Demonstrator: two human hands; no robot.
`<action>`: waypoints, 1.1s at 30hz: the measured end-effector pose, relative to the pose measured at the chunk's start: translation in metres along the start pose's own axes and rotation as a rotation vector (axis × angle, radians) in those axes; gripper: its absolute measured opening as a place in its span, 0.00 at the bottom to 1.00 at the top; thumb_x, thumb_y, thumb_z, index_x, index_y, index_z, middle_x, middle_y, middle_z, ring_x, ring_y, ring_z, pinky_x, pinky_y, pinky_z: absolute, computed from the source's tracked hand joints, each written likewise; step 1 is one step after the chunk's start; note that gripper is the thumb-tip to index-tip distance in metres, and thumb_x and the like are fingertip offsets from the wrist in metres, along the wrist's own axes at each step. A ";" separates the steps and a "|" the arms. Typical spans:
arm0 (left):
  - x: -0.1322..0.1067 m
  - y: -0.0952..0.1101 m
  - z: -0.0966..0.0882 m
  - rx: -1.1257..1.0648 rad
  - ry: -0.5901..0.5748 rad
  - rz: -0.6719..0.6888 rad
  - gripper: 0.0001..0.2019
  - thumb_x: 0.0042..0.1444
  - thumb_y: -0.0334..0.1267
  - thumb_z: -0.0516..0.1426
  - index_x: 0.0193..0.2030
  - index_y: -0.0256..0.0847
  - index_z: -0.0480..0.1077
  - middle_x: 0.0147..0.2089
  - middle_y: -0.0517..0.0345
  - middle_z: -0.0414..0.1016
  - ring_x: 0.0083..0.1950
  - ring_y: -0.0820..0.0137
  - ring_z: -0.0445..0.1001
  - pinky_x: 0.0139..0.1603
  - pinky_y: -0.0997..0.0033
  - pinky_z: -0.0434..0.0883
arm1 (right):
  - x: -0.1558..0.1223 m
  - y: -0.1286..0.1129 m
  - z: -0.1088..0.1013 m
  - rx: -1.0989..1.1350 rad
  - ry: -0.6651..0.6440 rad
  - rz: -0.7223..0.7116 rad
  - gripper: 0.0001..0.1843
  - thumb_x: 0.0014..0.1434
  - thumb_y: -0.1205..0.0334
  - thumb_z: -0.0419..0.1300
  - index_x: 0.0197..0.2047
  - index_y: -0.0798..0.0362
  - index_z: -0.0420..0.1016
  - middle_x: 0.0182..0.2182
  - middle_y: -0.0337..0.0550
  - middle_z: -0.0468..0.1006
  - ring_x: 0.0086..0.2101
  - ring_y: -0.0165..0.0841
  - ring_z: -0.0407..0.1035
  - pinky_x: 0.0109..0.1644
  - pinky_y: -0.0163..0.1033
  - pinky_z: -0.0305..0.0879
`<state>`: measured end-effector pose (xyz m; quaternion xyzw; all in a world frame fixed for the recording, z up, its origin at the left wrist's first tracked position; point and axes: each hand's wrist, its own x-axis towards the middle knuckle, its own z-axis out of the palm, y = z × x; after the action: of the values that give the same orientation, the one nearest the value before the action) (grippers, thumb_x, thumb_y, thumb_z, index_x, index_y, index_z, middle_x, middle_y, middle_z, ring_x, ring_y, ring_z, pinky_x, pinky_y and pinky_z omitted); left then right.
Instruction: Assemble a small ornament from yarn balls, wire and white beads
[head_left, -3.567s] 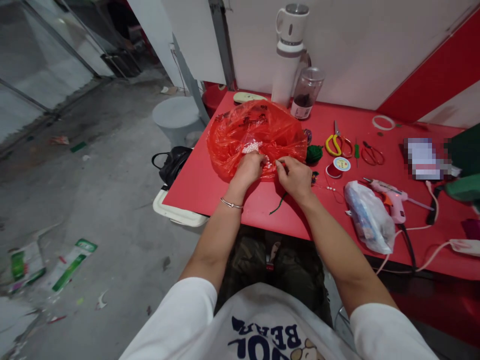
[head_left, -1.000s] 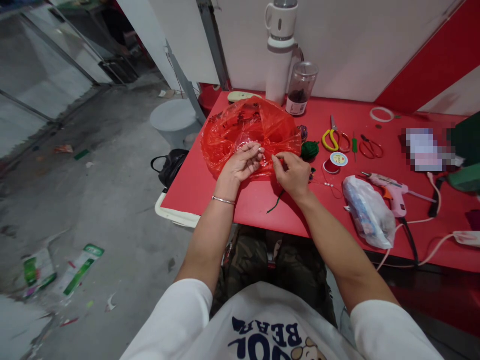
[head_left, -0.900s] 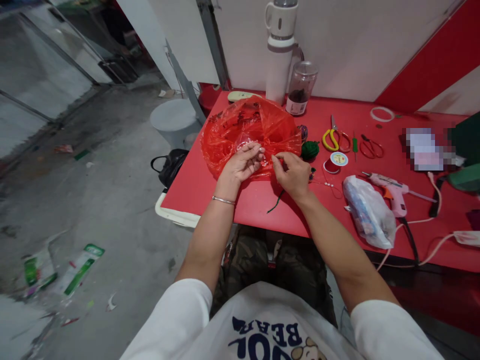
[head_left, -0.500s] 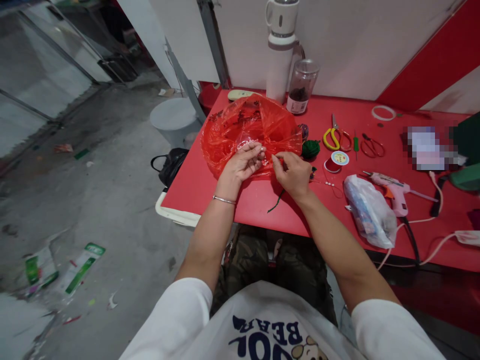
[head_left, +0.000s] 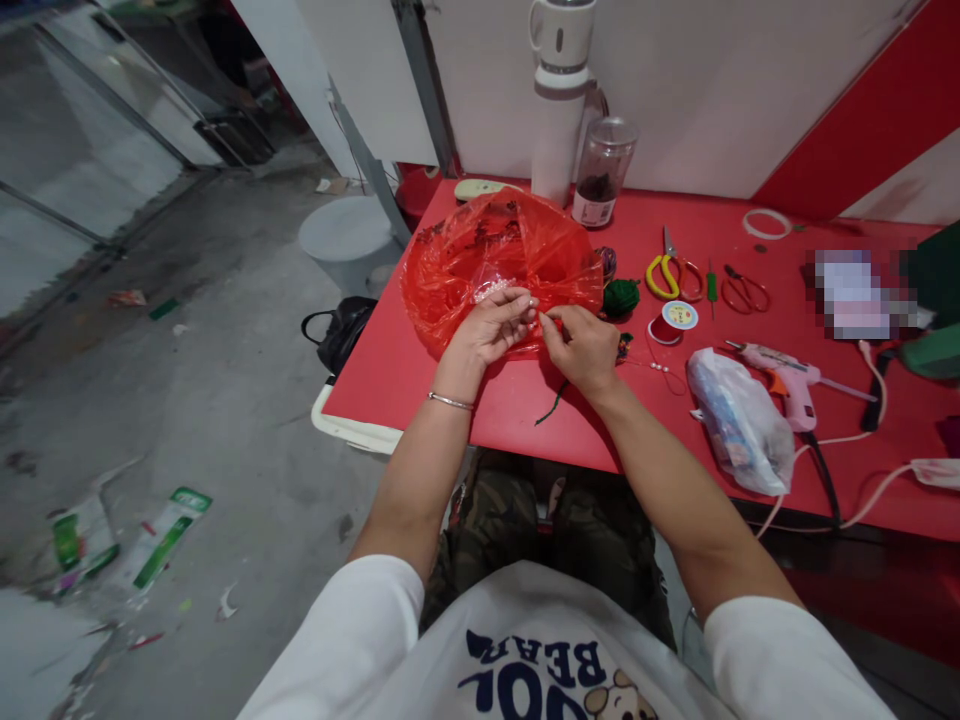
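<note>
In front of a red plastic bag (head_left: pixel 450 260), my left hand (head_left: pixel 501 322) pinches a small white bead between thumb and fingertips. My right hand (head_left: pixel 581 345) is closed close beside it, thumb and forefinger pressed together at the bead; what they pinch is too fine to make out, perhaps a thin thread. More small pale beads (head_left: pixel 491 288) lie in the bag's opening behind the left hand. Right of my right hand, a thin thread with a few white beads (head_left: pixel 658 367) lies on the red table (head_left: pixel 495 410). A dark green yarn end (head_left: pixel 553 402) sticks out below that hand.
Behind are a green yarn ball (head_left: pixel 621 298), a thread spool (head_left: pixel 680 317), yellow-handled pliers (head_left: pixel 661 278) and red-handled scissors (head_left: pixel 742 290). To the right lie a white plastic bag (head_left: pixel 739 420) and a pink glue gun (head_left: pixel 787 380) with cables. A tall white bottle (head_left: pixel 559 130) stands at the wall.
My two hands have come slightly closer together, fingertips nearly meeting at the bead. The things on the table have not moved.
</note>
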<state>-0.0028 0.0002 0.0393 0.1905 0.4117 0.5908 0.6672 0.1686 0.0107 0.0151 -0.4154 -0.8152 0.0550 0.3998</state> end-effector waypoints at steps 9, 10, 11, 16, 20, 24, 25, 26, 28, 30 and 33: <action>0.001 -0.007 0.004 0.161 0.031 0.065 0.12 0.50 0.29 0.74 0.29 0.35 0.75 0.25 0.60 0.78 0.26 0.77 0.75 0.28 0.79 0.68 | 0.000 0.002 0.001 -0.007 -0.028 0.029 0.16 0.74 0.53 0.56 0.47 0.51 0.83 0.40 0.48 0.86 0.40 0.37 0.79 0.41 0.39 0.67; 0.001 -0.007 0.004 0.191 0.052 0.088 0.13 0.49 0.30 0.74 0.28 0.36 0.74 0.24 0.61 0.77 0.25 0.78 0.73 0.27 0.79 0.67 | 0.000 0.002 0.001 -0.008 -0.024 0.039 0.16 0.73 0.52 0.57 0.50 0.51 0.83 0.43 0.49 0.86 0.42 0.39 0.79 0.41 0.40 0.68; 0.001 -0.008 0.004 0.225 0.066 0.111 0.13 0.49 0.30 0.75 0.28 0.36 0.74 0.24 0.61 0.76 0.24 0.78 0.72 0.26 0.79 0.66 | 0.000 0.003 0.001 -0.004 -0.018 0.044 0.16 0.73 0.52 0.59 0.54 0.50 0.82 0.47 0.50 0.85 0.45 0.40 0.79 0.42 0.40 0.69; 0.001 -0.009 0.005 0.334 0.032 0.125 0.14 0.50 0.34 0.75 0.27 0.36 0.74 0.26 0.58 0.79 0.24 0.78 0.70 0.25 0.79 0.63 | 0.001 0.008 0.002 0.050 -0.056 0.026 0.15 0.73 0.54 0.59 0.57 0.48 0.82 0.52 0.48 0.85 0.49 0.40 0.79 0.47 0.41 0.72; 0.001 -0.007 0.003 0.349 0.066 0.157 0.14 0.52 0.35 0.74 0.26 0.38 0.73 0.26 0.59 0.77 0.26 0.77 0.71 0.27 0.77 0.63 | 0.000 0.009 0.002 0.051 -0.079 0.027 0.14 0.74 0.57 0.58 0.52 0.48 0.85 0.47 0.46 0.87 0.44 0.38 0.80 0.46 0.40 0.70; 0.001 -0.005 0.001 0.428 0.138 0.302 0.15 0.51 0.36 0.74 0.25 0.38 0.72 0.24 0.64 0.71 0.25 0.79 0.64 0.26 0.77 0.59 | 0.001 0.004 0.000 0.021 -0.068 0.046 0.15 0.73 0.57 0.57 0.48 0.49 0.86 0.41 0.46 0.86 0.40 0.37 0.78 0.42 0.40 0.68; 0.001 -0.005 0.001 0.456 0.133 0.320 0.15 0.50 0.36 0.74 0.25 0.38 0.72 0.24 0.64 0.71 0.25 0.79 0.63 0.27 0.76 0.59 | 0.001 0.003 0.000 0.015 -0.067 0.052 0.15 0.72 0.57 0.57 0.46 0.49 0.87 0.40 0.46 0.86 0.38 0.36 0.78 0.41 0.39 0.67; 0.002 -0.005 0.001 0.481 0.120 0.329 0.15 0.50 0.37 0.74 0.25 0.38 0.73 0.24 0.64 0.71 0.25 0.79 0.62 0.27 0.76 0.59 | 0.002 0.003 0.000 0.013 -0.067 0.057 0.15 0.72 0.56 0.58 0.46 0.49 0.87 0.38 0.46 0.85 0.37 0.36 0.77 0.40 0.39 0.66; 0.004 -0.006 0.000 0.515 0.104 0.327 0.15 0.52 0.39 0.73 0.26 0.38 0.72 0.25 0.63 0.71 0.25 0.78 0.62 0.28 0.75 0.59 | 0.002 0.003 -0.001 0.019 -0.068 0.058 0.15 0.72 0.55 0.58 0.45 0.50 0.87 0.37 0.45 0.85 0.35 0.35 0.76 0.38 0.39 0.64; 0.008 -0.008 -0.002 0.556 0.137 0.359 0.16 0.58 0.42 0.69 0.26 0.39 0.71 0.25 0.62 0.70 0.26 0.76 0.63 0.28 0.75 0.59 | 0.003 0.004 -0.001 0.022 -0.067 0.059 0.15 0.72 0.55 0.58 0.44 0.50 0.87 0.36 0.45 0.84 0.35 0.35 0.75 0.38 0.39 0.63; 0.015 -0.012 -0.009 0.752 0.212 0.488 0.14 0.59 0.35 0.66 0.24 0.40 0.70 0.24 0.62 0.68 0.29 0.73 0.64 0.33 0.74 0.60 | 0.003 0.006 0.000 -0.005 -0.063 0.088 0.15 0.72 0.56 0.58 0.42 0.51 0.86 0.35 0.46 0.84 0.35 0.37 0.75 0.38 0.40 0.62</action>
<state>-0.0025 0.0097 0.0198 0.4491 0.6066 0.5566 0.3472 0.1719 0.0168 0.0146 -0.4500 -0.8084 0.0835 0.3703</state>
